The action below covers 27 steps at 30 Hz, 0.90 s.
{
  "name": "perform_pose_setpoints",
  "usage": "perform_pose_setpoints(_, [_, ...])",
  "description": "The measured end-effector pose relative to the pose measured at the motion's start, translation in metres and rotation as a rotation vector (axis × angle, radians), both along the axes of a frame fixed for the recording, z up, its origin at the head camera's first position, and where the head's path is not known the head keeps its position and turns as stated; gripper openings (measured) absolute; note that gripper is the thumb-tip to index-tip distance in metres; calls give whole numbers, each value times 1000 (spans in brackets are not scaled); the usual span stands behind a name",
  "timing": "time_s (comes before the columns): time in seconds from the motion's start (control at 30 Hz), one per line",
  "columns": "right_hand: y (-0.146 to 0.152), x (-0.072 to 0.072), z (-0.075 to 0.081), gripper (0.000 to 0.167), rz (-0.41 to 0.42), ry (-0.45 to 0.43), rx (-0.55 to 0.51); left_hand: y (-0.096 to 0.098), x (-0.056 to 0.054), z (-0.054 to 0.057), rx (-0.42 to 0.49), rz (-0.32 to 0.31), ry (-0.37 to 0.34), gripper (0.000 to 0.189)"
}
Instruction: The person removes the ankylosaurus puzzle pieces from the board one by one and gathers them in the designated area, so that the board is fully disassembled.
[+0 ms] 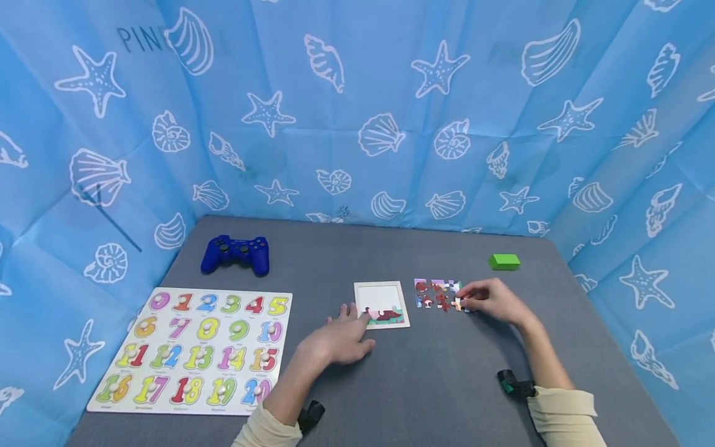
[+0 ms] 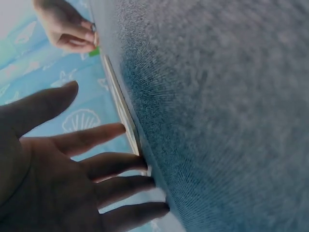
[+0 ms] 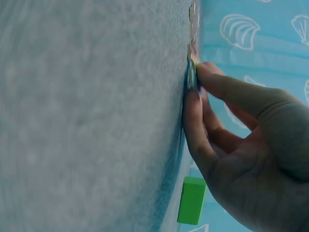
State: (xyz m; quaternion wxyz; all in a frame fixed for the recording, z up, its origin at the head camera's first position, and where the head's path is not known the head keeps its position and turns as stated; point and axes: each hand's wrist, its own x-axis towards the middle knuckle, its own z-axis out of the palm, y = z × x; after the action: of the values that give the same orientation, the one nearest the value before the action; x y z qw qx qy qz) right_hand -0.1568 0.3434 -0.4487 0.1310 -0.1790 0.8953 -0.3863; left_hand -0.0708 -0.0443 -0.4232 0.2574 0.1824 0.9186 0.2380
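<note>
A small square puzzle tray [image 1: 382,284] lies on the grey table, with pieces [image 1: 388,315] showing a dark red picture along its lower part; the upper part is bare. My left hand [image 1: 342,338] rests beside the tray's left edge, its fingers spread and nearly straight in the left wrist view. To the right of the tray lie several loose jigsaw pieces [image 1: 442,302]. At their right end my right hand [image 1: 494,302] pinches a jigsaw piece [image 3: 192,75] between thumb and fingers, low against the table. The fingers hide most of that piece.
A white number board [image 1: 190,354] with knobbed numerals covers the table's left side. Behind it sits a blue game controller [image 1: 236,253]. A green block [image 1: 504,262] stands at the back right. A blue seashell-patterned curtain [image 1: 357,155] surrounds the table's back and sides.
</note>
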Motion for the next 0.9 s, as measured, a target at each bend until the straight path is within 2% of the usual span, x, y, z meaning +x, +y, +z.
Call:
perform_pose_setpoints(0.17, [-8, 0, 3, 17, -42, 41, 71, 12, 12, 6, -83, -32, 31, 69])
perform_pose_setpoints(0.3, [-20, 2, 8, 14, -38, 77, 46, 29, 23, 9, -171, -103, 82, 66])
perform_pose_setpoints(0.37, [-30, 1, 10, 14, -11, 69, 14, 37, 27, 9, -203, -142, 99, 65])
perform_pose_setpoints(0.47, [-51, -1, 9, 15, 45, 34, -23, 47, 25, 0, -214, -187, 74, 65])
perform_pose_setpoints(0.6, [-84, -4, 7, 18, 127, -34, -83, 55, 22, -8, -217, -206, 53, 64])
perform_pose_setpoints(0.67, [-102, -5, 8, 19, 174, -61, -105, 58, 22, -7, -223, -199, 55, 64])
perform_pose_setpoints(0.77, [-128, -6, 9, 18, 255, -81, -115, 60, 25, 2, -234, -174, 62, 64])
perform_pose_setpoints(0.9, [-157, -9, 9, 17, 343, -118, -96, 61, 27, 5, -235, -156, 43, 66])
